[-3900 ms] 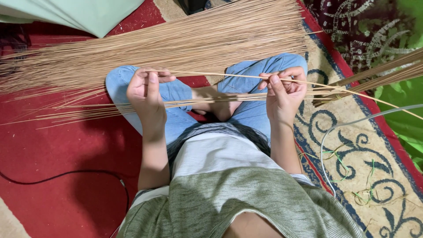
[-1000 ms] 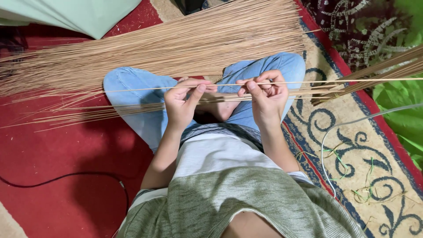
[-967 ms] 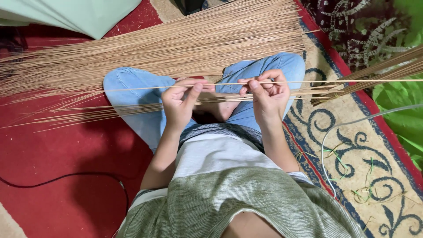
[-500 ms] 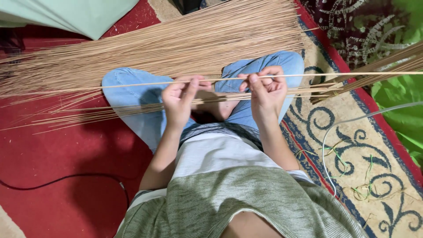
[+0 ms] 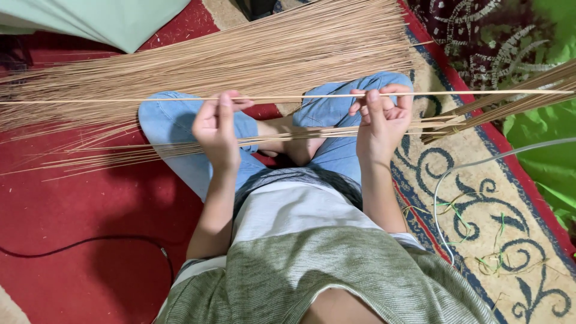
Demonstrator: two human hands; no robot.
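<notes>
Landmark: the person's crossed legs in light blue jeans [image 5: 180,129], seen from above; the person sits on a red patterned carpet [image 5: 72,204].

Far left of the legs: a thin black cable [image 5: 84,241] curves over the carpet. Above it, a fan of loose thin tan palm-leaf ribs [image 5: 90,153] lies on the carpet, and some of it runs on across the lap.

Beyond the legs, top of view: a large flat pile of long tan sticks [image 5: 240,54], spread wide, with a pale green folded cloth [image 5: 108,21] past its left end.

Over the left knee: left hand [image 5: 217,129], fingers curled, thumb and forefinger pinched on a single long thin tan stick [image 5: 300,96]. The stick is held level above both knees and runs out of view at each side.

Over the right knee: right hand [image 5: 384,123], fingers closed around the same stick.

Right of the legs: a tied bundle of tan sticks [image 5: 510,102] pointing to the upper right, a grey cord [image 5: 456,174] looping over the carpet's blue scroll border [image 5: 480,216], and bright green cloth [image 5: 546,150] at the edge.
</notes>
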